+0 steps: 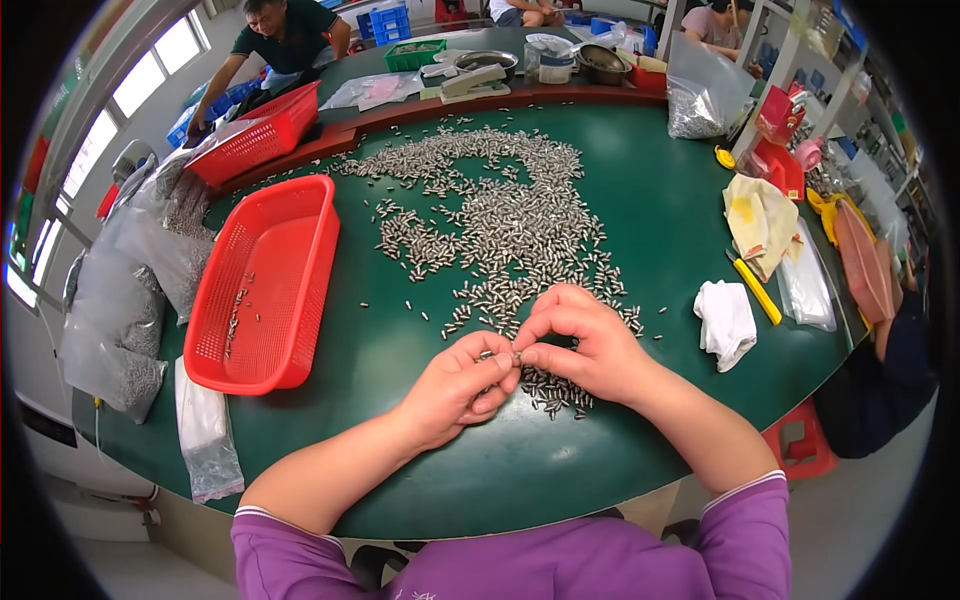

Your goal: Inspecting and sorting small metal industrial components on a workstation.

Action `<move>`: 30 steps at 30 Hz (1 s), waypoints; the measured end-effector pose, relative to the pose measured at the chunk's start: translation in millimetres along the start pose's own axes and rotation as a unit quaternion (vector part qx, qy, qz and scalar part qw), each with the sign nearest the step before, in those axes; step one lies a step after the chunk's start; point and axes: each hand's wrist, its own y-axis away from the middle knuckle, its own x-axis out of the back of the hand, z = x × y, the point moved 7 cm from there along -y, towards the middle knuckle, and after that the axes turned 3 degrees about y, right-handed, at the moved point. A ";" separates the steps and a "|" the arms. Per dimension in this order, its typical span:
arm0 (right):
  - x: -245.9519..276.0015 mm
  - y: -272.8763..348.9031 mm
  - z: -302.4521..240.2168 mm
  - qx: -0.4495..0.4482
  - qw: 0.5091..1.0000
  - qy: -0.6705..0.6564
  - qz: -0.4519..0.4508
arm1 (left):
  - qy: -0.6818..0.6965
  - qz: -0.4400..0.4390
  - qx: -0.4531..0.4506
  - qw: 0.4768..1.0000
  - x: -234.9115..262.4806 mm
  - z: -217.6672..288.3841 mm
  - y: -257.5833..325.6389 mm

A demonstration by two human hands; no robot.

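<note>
My left hand point(455, 392) and my right hand point(592, 345) meet over the near part of a green table point(640, 430). Their fingertips pinch a small silvery metal part point(516, 357) between them. Another bit of metal shows at the left index finger, partly covered. Around and beyond my hands spreads a large loose pile of small bullet-shaped metal parts point(530, 215). Some of the parts lie just below my right hand. A red perforated plastic basket point(325, 240) stands to the left, with a few parts on its bottom.
Clear bags of metal parts point(115, 340) crowd the left edge. At the right lie a white cloth point(725, 325), a yellow-handled cutter point(758, 292) and stained gloves point(760, 225). A bag point(700, 95) stands at the far right. Across the table, a person point(290, 40) leans near another red basket point(255, 135).
</note>
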 end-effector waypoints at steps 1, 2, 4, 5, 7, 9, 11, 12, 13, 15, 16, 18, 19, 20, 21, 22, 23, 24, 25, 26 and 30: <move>-0.4 0.0 0.1 0.000 1.000 -0.001 0.000 | 0.003 0.002 0.002 1.000 0.2 -0.2 0.0; -0.2 0.2 -1.0 0.008 1.000 -0.001 0.006 | 0.003 0.003 0.002 1.000 0.5 -0.7 -0.1; 0.3 0.7 -2.3 0.015 1.000 0.000 0.012 | -0.007 -0.008 -0.003 1.000 0.0 -1.6 -1.0; 0.4 0.9 -5.2 0.027 0.999 0.014 0.011 | -0.008 -0.008 -0.001 1.000 -0.5 -1.6 -1.4; 0.6 1.0 -8.4 0.040 0.999 0.028 0.011 | -0.038 0.005 0.012 0.999 -1.3 -1.6 -0.4; 1.3 1.6 -11.2 0.059 0.996 0.057 0.020 | -0.035 0.008 0.010 0.999 -0.9 -2.0 -0.8; 4.5 1.0 -9.9 0.051 0.996 0.058 0.039 | -0.031 0.012 0.007 0.999 0.0 -2.0 -1.0; 7.3 0.1 -7.8 0.043 0.996 0.059 0.056 | -0.021 0.000 0.002 1.000 -1.1 -1.3 -1.4; 9.6 -0.3 -6.1 0.042 0.995 0.057 0.067 | -0.010 -0.012 -0.003 1.000 -2.3 -0.5 -1.7; 12.6 -0.8 -4.3 0.032 0.994 0.055 0.084 | -0.017 -0.006 -0.005 1.000 -2.6 0.3 -1.6; 15.2 -0.4 -3.3 0.023 0.993 0.054 0.099 | -0.024 -0.001 -0.008 1.000 -2.5 1.0 -1.6; 15.1 -0.1 -3.2 0.020 0.994 0.056 0.094 | -0.016 -0.007 -0.007 1.000 -2.8 1.6 -1.0; 14.4 -0.1 -3.0 0.016 0.994 0.058 0.087 | -0.008 -0.012 -0.007 1.000 -3.4 1.9 -0.7; 14.4 0.1 -3.3 0.016 0.994 0.058 0.088 | -0.009 -0.012 -0.007 1.000 -3.9 1.7 -0.7; 13.8 0.2 -4.0 0.020 0.994 0.061 0.084 | -0.014 -0.008 -0.008 1.000 -3.9 1.6 -1.0; 13.2 0.1 -4.5 0.024 0.994 0.064 0.080 | -0.020 -0.002 -0.010 1.000 -3.5 1.6 -1.2; 12.9 -0.2 -4.2 0.024 0.994 0.064 0.080 | -0.020 -0.002 -0.010 1.000 -3.1 1.5 -1.4; 13.4 -0.3 -6.2 0.040 0.993 0.065 0.087 | -0.018 -0.006 -0.009 1.000 -2.9 1.2 -1.8; 14.1 -0.1 -8.0 0.056 0.992 0.067 0.095 | -0.016 -0.009 -0.009 1.000 -3.2 1.1 -2.1; 14.1 0.0 -7.4 0.056 0.992 0.067 0.095 | -0.017 -0.010 -0.009 1.000 -3.6 1.3 -2.2; 14.2 -0.8 -5.7 0.060 0.991 0.073 0.096 | -0.008 -0.011 -0.006 1.000 -4.4 2.2 -2.2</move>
